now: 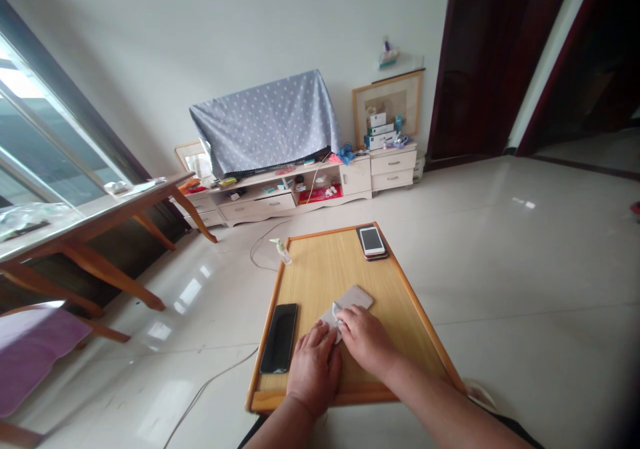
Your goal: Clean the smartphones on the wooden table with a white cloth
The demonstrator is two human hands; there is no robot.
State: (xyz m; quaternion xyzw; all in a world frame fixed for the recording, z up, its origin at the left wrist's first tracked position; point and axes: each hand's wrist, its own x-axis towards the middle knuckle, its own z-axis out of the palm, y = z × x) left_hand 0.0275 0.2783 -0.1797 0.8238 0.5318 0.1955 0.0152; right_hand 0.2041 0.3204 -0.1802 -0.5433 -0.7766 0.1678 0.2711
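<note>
A pale pinkish smartphone [359, 296] lies slantwise on the small wooden table [325, 256], its plain back apparently facing up. My left hand [314, 364] grips the near end of this phone, fingers bent over its edge. Bunched in my right hand [367, 340] is a small white cloth or tissue [337, 310], pressed against the phone's surface. Left of my left hand rests a black smartphone [279, 338], screen up. At the far right corner a white smartphone [371, 241] sits on top of other dark flat devices.
A small clear pump bottle [282, 252] stands at the table's far left corner. Beyond is a low white cabinet [265, 207] under a dotted grey cloth [270, 122]. A longer wooden table [120, 204] stands at left. A cable [200, 392] runs over the tiled floor.
</note>
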